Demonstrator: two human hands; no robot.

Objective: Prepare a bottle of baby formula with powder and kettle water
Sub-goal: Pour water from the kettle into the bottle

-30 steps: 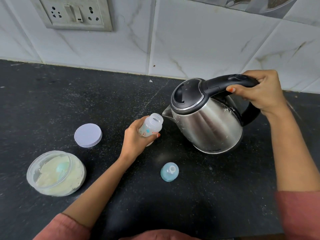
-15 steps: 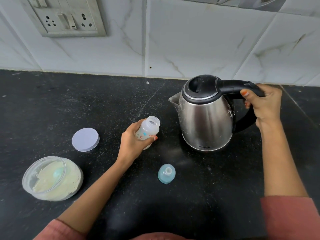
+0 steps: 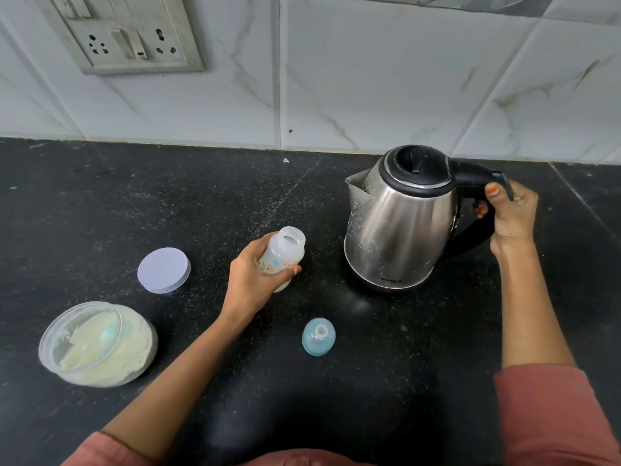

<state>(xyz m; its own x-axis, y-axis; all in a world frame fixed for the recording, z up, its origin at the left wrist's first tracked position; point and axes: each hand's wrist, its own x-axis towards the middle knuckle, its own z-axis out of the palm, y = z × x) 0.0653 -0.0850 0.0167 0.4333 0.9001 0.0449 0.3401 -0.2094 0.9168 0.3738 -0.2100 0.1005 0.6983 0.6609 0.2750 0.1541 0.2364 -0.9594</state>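
The left hand (image 3: 250, 280) is grasping the small baby bottle (image 3: 284, 253) with fingers and thumb curled round its lower body. The bottle is leaning a little to the right, with its base at or just above the black counter (image 3: 369, 381), left of the kettle (image 3: 400, 223) and apart from it. Its threaded mouth is open. The plastic looks thin, light and a bit smooth, so I think a hold round the middle of the body is the safest one, and it will need steadying when water is going in. The walls are looking cloudy white, and I cannot tell how much is inside. The right hand (image 3: 510, 213) is wrapping its fingers round the black handle (image 3: 477, 176) of the steel kettle, which seems to be standing on the counter with its lid closed and its spout (image 3: 358, 190) pointing left. The kettle is probably heavy and its metal may be hot, so the handle is the only good place to take it. Its water level is hidden. Near the left edge the open powder jar (image 3: 97, 344) is holding pale powder with something bluish, maybe a scoop (image 3: 107, 332), inside. Its round lid (image 3: 164, 270) is lying just beyond it, and the blue teat cap (image 3: 318, 336) is standing alone below the bottle.
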